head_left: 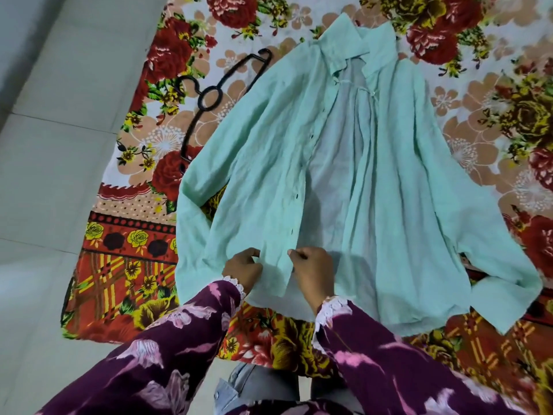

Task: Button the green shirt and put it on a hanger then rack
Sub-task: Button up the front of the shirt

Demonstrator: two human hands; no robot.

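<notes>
Black hanger (206, 97) is partly hidden under the unbuttoned green shirt (389, 205) on the floral blanket (125, 235); its hem is pinched in both the left hand (242, 266) and right hand (312, 269) grips.

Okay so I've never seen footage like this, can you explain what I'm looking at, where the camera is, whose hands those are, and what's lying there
There is no machine here. This is one picture from a wide-angle camera worn on a person's head, looking forward and down, so the edges bend a little.

The two hands at the bottom are the wearer's own, in purple flowered sleeves. The left hand and right hand each pinch the lower edge of the green shirt's left front panel.

The shirt lies spread flat and unbuttoned on a flowered blanket, collar away from the person. Small dark buttons run down the edge of one front panel.

A black hanger lies on the blanket beside the shirt's left shoulder, partly tucked under it. Pale floor tiles show on the left. No rack is visible.
</notes>
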